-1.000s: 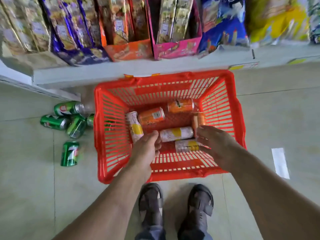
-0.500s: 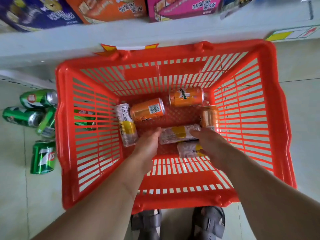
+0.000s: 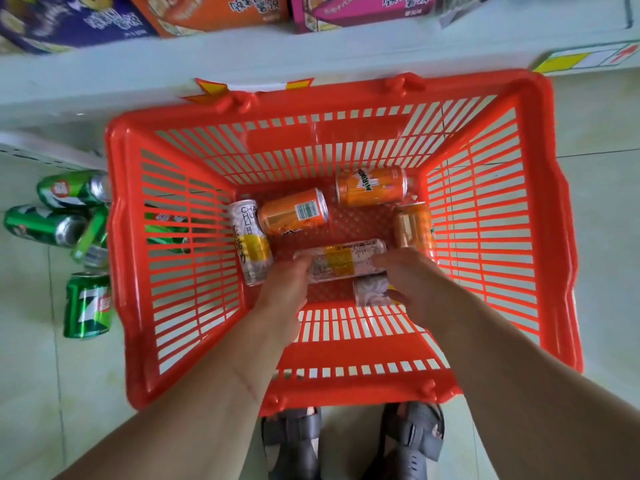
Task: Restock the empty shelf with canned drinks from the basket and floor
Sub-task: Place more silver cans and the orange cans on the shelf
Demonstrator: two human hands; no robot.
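**Bare forearms, grey strapped sandals**

Both forearms are bare, with no sleeves, watch or rings visible; the left hand (image 3: 285, 292) and right hand (image 3: 420, 289) are gloveless. A thin, line-like mark runs along the left forearm near the wrist. Just beside the red basket's (image 3: 349, 396) near rim, both feet wear dark grey sandals (image 3: 414, 433) with broad buckled straps.

Both your arms reach into the red basket (image 3: 561, 237). Your left hand (image 3: 284, 292) and right hand (image 3: 415, 282) touch opposite ends of a pale slim can (image 3: 341, 259) lying flat. Orange cans (image 3: 370, 185) lie beyond; green cans (image 3: 86, 306) on floor left.
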